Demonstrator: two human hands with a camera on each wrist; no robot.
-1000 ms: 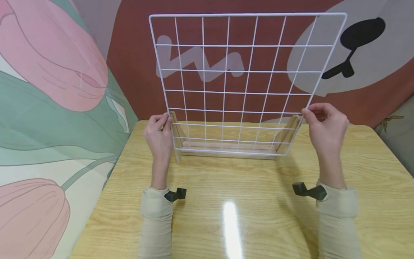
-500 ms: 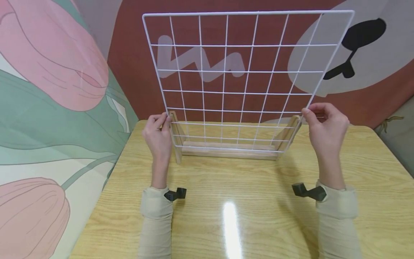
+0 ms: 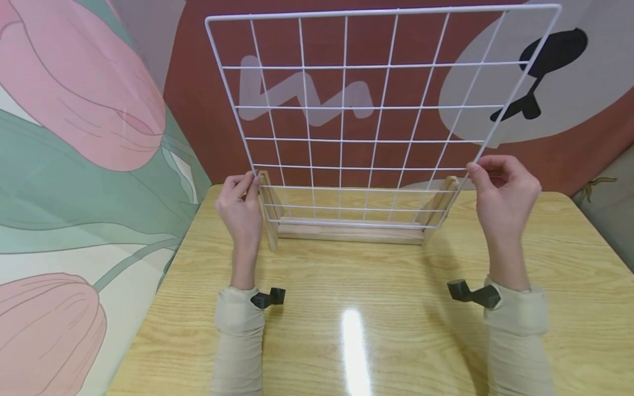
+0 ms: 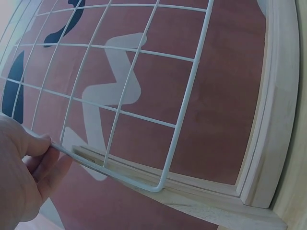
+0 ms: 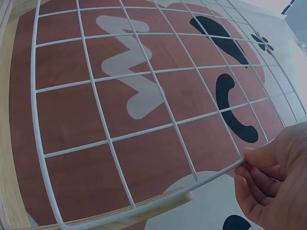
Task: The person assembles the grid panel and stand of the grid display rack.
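Observation:
A white wire grid panel (image 3: 342, 108) stands tilted in the head view, its upper part toward the camera. My left hand (image 3: 240, 206) pinches its left side wire low down, with the fingertips right at the top of a wooden upright (image 3: 270, 203). On the other side, my right hand (image 3: 505, 203) pinches the right side wire between thumb and fingers. The grid's lower rows overlap a wooden stand (image 3: 346, 234) with two uprights and a base bar. In the left wrist view, thumb and fingers of the left hand (image 4: 24, 167) grip the frame wire; the right hand (image 5: 278, 177) does likewise in its view.
The stand rests near the far edge of a wood-grain table (image 3: 317, 286). A patterned red fabric backdrop (image 3: 208, 110) hangs behind it, and a floral one (image 3: 74, 220) runs along the left. Black wrist cameras sit at both cuffs.
The grid's top edge has moved up and looks wider, and its bottom edge has risen slightly, as the panel tilts toward the camera. Both hands keep their pinch; the right one shifts slightly right.

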